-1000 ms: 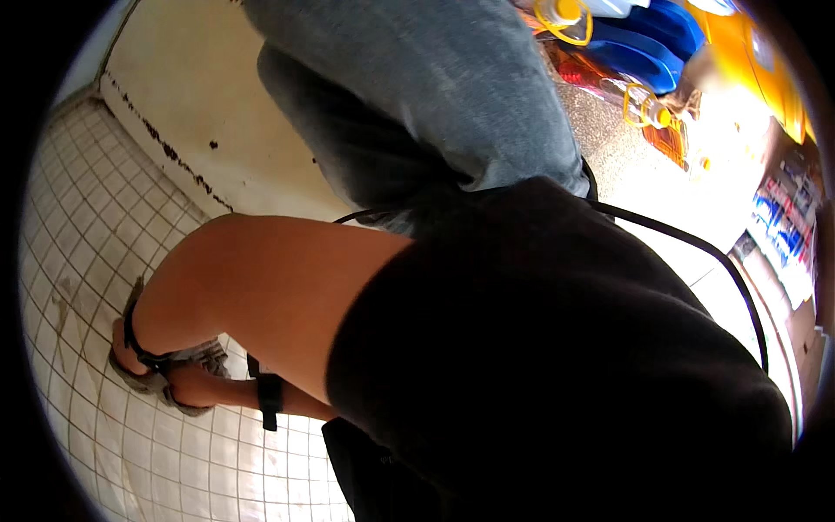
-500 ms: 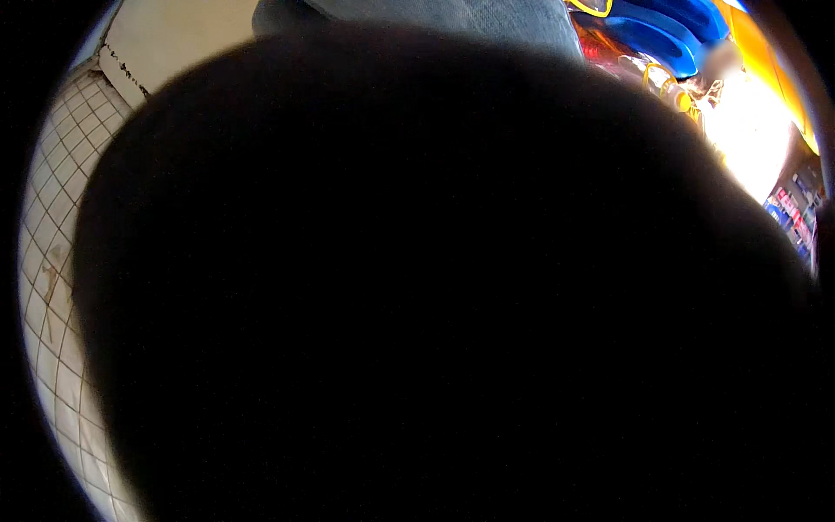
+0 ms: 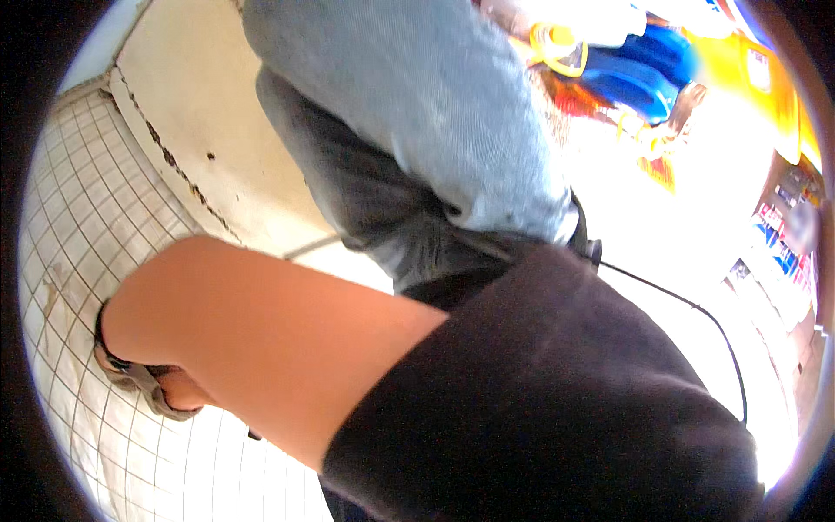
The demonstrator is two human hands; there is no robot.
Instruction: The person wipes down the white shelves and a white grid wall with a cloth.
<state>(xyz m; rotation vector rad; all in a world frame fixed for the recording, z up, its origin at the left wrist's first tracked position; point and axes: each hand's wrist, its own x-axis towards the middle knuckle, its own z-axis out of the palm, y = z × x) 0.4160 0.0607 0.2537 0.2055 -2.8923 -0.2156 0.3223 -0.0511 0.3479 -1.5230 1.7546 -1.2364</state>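
Observation:
Neither my left hand nor my right hand can be seen. A bare bent leg (image 3: 261, 339) fills the lower middle, running into dark shorts (image 3: 539, 400) at the lower right. Its foot end, in a grey sandal (image 3: 148, 387) with a black strap, rests on white square floor tiles (image 3: 87, 217). Just above lie a person's legs in faded grey-blue jeans (image 3: 417, 87), close to the dark shorts. A black cable (image 3: 696, 304) curves down to the right of them.
A cream panel (image 3: 200, 122) with a cracked lower edge is at upper left. At upper right are yellow-handled bottles (image 3: 557, 48), blue plastic objects (image 3: 631, 78) and a large yellow container (image 3: 774, 104). Shelves of small packages (image 3: 778, 239) stand at far right, partly washed out by glare.
The dark shape that covered most of the view half a second ago is gone. Compared with one second ago, the bare leg sits slightly lower and further left, and the picture is brighter.

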